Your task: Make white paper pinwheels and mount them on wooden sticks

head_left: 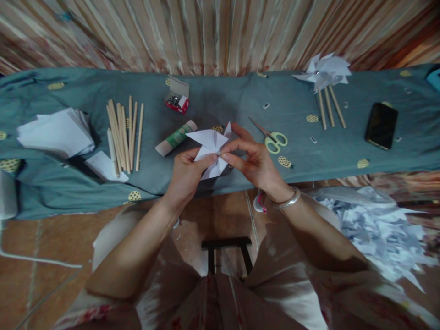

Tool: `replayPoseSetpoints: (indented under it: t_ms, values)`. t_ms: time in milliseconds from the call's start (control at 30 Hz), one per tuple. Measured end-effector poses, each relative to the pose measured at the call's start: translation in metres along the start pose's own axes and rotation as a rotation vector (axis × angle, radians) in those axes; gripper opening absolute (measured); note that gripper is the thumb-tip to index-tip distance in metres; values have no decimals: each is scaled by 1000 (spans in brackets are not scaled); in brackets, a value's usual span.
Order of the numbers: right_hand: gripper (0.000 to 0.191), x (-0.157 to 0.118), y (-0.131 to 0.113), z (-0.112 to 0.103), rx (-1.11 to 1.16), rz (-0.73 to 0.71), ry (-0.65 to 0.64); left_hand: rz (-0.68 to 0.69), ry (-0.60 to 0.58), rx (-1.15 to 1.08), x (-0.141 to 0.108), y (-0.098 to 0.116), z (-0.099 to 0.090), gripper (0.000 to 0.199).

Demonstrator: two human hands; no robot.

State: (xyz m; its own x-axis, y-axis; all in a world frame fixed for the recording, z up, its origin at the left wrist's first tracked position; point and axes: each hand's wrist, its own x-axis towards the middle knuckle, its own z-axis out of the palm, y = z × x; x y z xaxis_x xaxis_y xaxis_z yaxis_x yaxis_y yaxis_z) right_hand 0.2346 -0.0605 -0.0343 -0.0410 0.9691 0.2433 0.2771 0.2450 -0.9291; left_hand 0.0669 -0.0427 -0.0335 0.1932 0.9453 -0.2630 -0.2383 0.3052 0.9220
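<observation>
A white paper pinwheel is held between my two hands above the front of the cloth-covered table. My left hand grips its left side, thumb pressed near the centre. At that centre, the thumb and forefinger of my right hand pinch together; whatever small thing lies between them is too small to make out. Just behind my left hand lies a glue stick with a green label. Scissors with light green handles rest to the right of my right hand. A small open red box of metal pins or tacks stands farther back.
Wooden sticks and a stack of white paper lie at the left. Finished pinwheels on sticks and a black phone are at the right. A bag of paper scraps sits below the table, at right.
</observation>
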Motion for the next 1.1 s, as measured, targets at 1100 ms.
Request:
replayPoseSetpoints:
  t_ms: [1100]
  values:
    - [6,-2,-5,-6,-156,-68,2,7,15,45,-2,3,2,20]
